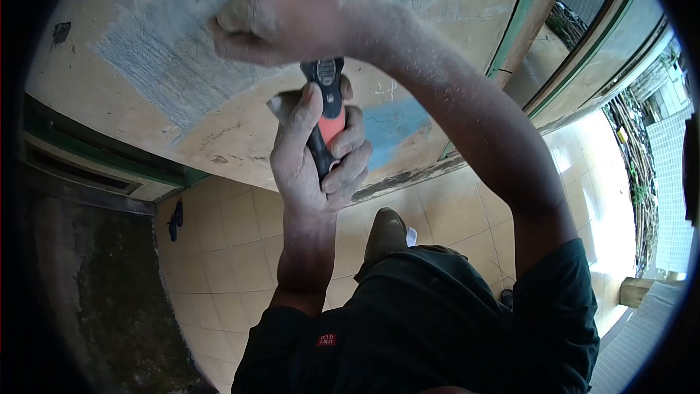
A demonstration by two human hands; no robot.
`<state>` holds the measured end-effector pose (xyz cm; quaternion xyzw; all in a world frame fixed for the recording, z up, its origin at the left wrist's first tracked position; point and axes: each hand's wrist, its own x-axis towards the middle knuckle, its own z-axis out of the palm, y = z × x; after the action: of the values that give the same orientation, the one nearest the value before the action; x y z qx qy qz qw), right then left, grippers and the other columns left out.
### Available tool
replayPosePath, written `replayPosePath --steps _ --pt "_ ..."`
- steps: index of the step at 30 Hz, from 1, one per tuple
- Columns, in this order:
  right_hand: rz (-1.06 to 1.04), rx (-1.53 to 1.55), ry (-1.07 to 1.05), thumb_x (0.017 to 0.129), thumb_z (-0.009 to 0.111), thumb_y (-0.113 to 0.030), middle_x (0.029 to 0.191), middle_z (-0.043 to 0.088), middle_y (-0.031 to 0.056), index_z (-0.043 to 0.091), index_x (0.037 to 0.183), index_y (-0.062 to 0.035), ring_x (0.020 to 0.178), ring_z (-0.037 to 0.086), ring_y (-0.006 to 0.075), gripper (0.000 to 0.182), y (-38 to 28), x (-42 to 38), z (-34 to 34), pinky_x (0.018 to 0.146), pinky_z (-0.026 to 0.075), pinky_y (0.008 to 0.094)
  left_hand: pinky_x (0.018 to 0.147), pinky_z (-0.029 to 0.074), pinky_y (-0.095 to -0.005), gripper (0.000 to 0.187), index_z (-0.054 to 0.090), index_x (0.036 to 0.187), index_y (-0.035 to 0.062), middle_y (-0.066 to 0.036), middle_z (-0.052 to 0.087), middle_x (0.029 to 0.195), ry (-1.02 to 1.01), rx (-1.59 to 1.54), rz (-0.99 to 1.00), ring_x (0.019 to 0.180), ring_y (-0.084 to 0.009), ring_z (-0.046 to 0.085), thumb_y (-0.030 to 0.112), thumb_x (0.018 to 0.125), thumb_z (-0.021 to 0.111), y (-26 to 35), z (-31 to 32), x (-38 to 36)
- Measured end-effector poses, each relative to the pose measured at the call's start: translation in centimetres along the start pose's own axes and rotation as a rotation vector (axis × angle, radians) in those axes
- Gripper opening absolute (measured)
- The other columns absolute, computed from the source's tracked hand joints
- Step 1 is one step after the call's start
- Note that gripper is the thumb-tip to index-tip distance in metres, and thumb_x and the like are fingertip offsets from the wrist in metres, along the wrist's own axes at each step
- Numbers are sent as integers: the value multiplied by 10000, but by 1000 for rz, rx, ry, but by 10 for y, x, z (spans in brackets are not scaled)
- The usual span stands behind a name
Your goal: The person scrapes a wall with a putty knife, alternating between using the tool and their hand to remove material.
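Observation:
A tool with a black-and-red handle [332, 125] stands upright in my left hand [321, 153], the thumb along one side and the fingers wrapped round the other. A ridged grey piece shows on its black upper part. Beside the left thumb a small pale, pointed piece [281, 106] sticks out. My right hand [292, 14] is a closed, dusty fist just above the tool's upper end, overlapping it in this view; what its fingers hold is hidden. Behind both hands is a cream wall [240, 135] with a scratched grey patch [157, 66].
A blue patch [397, 128] marks the wall lower right. Green-framed openings [521, 18] stand to the right. Below lies a beige tiled floor [226, 255], with dark sandals [176, 221] at the left near a dark, stained floor [117, 299]. Sticks [631, 153] are piled outside at right.

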<state>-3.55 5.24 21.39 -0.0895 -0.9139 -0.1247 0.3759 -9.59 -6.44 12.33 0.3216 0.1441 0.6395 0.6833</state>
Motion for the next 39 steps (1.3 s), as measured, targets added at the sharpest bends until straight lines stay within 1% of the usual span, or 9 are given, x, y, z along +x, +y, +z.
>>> replayPosePath --steps 5,7,8,9,13,19,23,33,39 --pt "-27 -59 -84 913 436 -375 614 613 83 612 653 -98 613 651 221 418 5 3 2 585 543 348 236 221 -194 337 412 1101 10 -43 430 593 -87 -43 23 291 -69 279 314 990 318 1 -17 14" --pt "12 -111 65 908 451 -373 563 592 78 599 634 -104 560 637 210 411 7 4 -1 534 530 341 241 242 -190 323 418 1085 17 -33 413 582 -132 5 -9 292 -66 282 313 987 333 7 -17 21" --pt "-59 -99 34 877 484 -310 589 578 112 595 640 -97 630 619 283 338 12 4 -4 600 496 427 240 238 -190 328 419 1083 18 -33 409 580 -161 21 -19 292 -65 276 320 986 334 8 -19 22" --pt "-57 -107 35 877 484 -310 589 578 112 595 640 -97 630 619 283 338 12 1 -5 600 496 427 240 235 -190 334 419 1081 18 -33 406 579 -196 37 -28 292 -64 271 327 985 335 9 -21 22" --pt "-30 -31 286 870 544 -323 440 489 16 557 589 -127 408 540 176 343 7 -36 15 402 444 323 248 224 -190 380 423 1066 5 -47 400 574 -27 114 -151 289 -72 252 367 973 358 0 -22 -1" --pt "124 264 414 757 648 -100 430 394 1 359 507 -121 374 435 178 383 -52 -124 37 371 340 314 277 272 -205 343 508 966 -23 -108 497 564 103 287 -245 290 -94 357 315 934 460 -35 -68 -57" --pt "244 391 564 703 560 44 452 339 19 335 496 -95 375 393 181 336 -76 -153 52 380 285 301 293 284 -199 298 507 911 -27 -93 499 576 56 296 -367 335 -90 390 270 911 530 -39 -89 -73" --pt "226 434 599 748 606 -51 539 364 35 351 530 -90 473 422 198 337 -72 -124 69 411 293 323 318 297 -195 302 476 857 -15 -74 461 616 -2 210 -482 367 -86 396 275 881 555 0 -87 -68" --pt "168 218 550 779 674 -145 527 417 19 407 540 -94 480 450 189 362 -36 -88 61 452 347 306 315 287 -205 371 382 1125 2 -68 431 654 -83 85 -546 357 -110 374 267 898 506 21 -88 -39"
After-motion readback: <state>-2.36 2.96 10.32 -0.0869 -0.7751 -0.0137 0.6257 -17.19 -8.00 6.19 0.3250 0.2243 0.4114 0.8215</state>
